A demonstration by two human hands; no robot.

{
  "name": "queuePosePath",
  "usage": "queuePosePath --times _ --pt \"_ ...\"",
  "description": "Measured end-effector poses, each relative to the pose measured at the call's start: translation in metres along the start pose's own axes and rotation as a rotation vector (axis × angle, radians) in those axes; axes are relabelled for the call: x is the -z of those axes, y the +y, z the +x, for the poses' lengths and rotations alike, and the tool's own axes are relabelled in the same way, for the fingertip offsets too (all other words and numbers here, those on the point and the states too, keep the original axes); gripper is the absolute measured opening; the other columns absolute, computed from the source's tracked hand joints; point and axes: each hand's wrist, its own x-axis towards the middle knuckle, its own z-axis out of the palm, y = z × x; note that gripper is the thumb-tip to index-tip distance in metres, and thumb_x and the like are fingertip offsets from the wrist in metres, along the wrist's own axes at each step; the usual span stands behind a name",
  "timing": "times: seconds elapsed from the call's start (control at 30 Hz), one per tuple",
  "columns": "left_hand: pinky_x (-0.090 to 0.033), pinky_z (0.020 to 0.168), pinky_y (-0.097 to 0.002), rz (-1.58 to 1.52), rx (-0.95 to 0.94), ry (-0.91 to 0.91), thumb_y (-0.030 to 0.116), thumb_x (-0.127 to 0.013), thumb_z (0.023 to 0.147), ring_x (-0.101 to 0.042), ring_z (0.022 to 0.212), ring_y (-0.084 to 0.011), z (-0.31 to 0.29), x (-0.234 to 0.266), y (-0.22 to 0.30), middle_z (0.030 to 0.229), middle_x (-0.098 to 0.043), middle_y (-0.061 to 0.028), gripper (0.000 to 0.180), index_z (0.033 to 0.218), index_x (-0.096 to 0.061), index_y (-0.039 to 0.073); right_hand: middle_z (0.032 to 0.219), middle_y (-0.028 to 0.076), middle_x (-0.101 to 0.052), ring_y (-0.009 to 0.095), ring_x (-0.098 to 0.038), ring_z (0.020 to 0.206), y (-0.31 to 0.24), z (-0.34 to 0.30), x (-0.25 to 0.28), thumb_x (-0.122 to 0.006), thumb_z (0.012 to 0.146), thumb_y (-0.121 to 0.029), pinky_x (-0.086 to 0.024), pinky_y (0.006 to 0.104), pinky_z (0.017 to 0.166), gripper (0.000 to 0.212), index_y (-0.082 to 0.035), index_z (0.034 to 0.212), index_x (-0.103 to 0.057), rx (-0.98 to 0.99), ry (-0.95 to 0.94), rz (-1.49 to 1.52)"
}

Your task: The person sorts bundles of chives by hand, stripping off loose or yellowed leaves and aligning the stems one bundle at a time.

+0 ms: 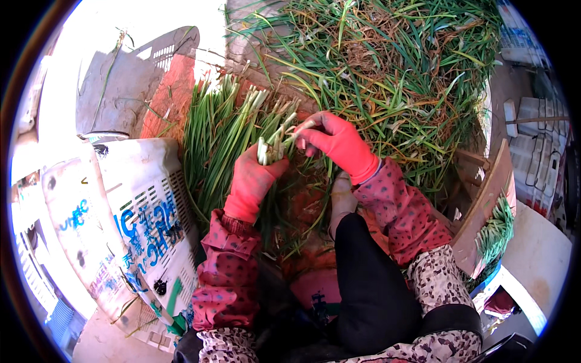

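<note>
Near the middle of the view, just beyond the knee, the left hand [250, 180], in a pink glove, is closed around a small bunch of stalks [269, 151]. Their pale ends come out above the fist, pointing away from the person and some of them leaning to the right, toward the right hand [336, 144]. This right hand is just beside, with thumb and fingers brought together; it seems to pinch one thin pale stalk, but its tip is partly hidden by the fingers. The laid row of green stalks [213, 130] is beyond and to the left, its pale ends also far from the person, so the left hand is nearer to it. The loose heap of leaves [393, 78] lies beyond the right hand, which is the nearer one there.
</note>
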Motion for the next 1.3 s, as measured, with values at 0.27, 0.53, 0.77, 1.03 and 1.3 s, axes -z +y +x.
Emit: queuePosePath --times 0.27,0.53,0.77,1.03,1.3 --pt "-0.048 0.072 -0.0255 0.002 0.049 -0.081 0.006 -0.071 0.075 -0.060 0.077 -0.0101 0.003 0.013 0.004 0.087 -0.066 -0.0042 0.020 0.093 -0.064 0.001 0.085 0.008 -0.068 0.012 -0.064 0.076 0.043 0.000 0.003 -0.067 0.083 -0.020 -0.050 0.0269 0.069 0.027 -0.005 0.105 -0.065 -0.001 -0.159 -0.293" --pt "-0.049 0.075 -0.0294 -0.180 0.259 -0.401 0.008 -0.070 0.073 -0.064 0.078 -0.0166 0.005 0.038 0.012 0.087 -0.067 -0.0079 0.022 0.092 -0.063 0.000 0.099 0.004 -0.064 0.009 -0.062 0.079 0.017 -0.017 0.008 -0.056 0.090 -0.004 -0.051 0.0233 0.068 0.035 -0.006 0.124 -0.056 -0.022 -0.285 0.092" --pt "-0.048 0.077 -0.0266 -0.253 0.210 -0.266 0.003 -0.069 0.073 -0.061 0.083 -0.0132 0.001 0.023 0.003 0.092 -0.065 -0.0022 0.030 0.102 -0.062 0.001 0.079 0.008 -0.065 0.017 -0.065 0.068 0.045 -0.009 -0.019 -0.064 0.086 -0.015 -0.050 0.0296 0.055 0.012 -0.003 0.088 -0.060 0.169 -0.075 -0.368" --pt "-0.046 0.080 -0.0253 -0.136 0.167 -0.276 -0.002 -0.069 0.073 -0.058 0.088 -0.0101 0.004 0.005 -0.010 0.099 -0.064 -0.0006 0.043 0.115 -0.058 0.001 0.065 0.010 -0.062 0.033 -0.062 0.062 0.048 -0.016 -0.011 -0.061 0.085 -0.033 -0.049 0.0413 0.054 0.030 -0.006 0.075 -0.053 0.460 0.004 -1.064" --pt "-0.047 0.080 -0.0267 -0.135 0.228 -0.301 -0.002 -0.068 0.072 -0.061 0.085 -0.0124 -0.013 0.026 -0.006 0.097 -0.065 -0.0028 0.039 0.111 -0.060 0.000 0.074 -0.001 -0.064 0.004 -0.052 0.058 -0.019 -0.028 0.081 -0.054 0.092 -0.018 -0.043 0.0206 0.053 0.014 -0.007 0.094 -0.061 -0.083 0.111 -0.549"
